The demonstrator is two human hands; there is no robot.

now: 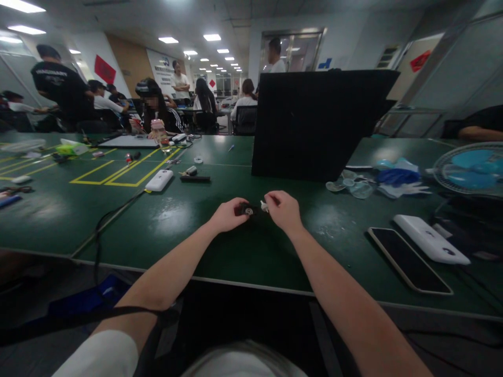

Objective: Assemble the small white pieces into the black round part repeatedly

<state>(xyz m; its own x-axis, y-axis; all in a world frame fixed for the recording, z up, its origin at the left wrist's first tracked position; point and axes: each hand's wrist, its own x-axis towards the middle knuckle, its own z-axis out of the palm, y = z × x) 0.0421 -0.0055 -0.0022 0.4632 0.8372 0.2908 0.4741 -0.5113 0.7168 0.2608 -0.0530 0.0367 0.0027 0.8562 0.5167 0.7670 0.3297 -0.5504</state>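
Over the green table, my left hand (228,215) is closed on a small black part (245,208) with a round metallic piece set in it. Just to its right, my right hand (283,208) pinches a small white piece (263,206) between thumb and fingers. A narrow gap separates the two pieces. Both are too small for me to name their exact kind, and my fingers partly cover them.
Behind my hands stands a large black panel (310,125). A phone (408,259), a white power bank (430,238), gloves (401,178) and a blue fan (471,166) lie to the right. Left are another white device (159,180), a dark bar (195,178) and a bottle (159,133). People sit beyond.
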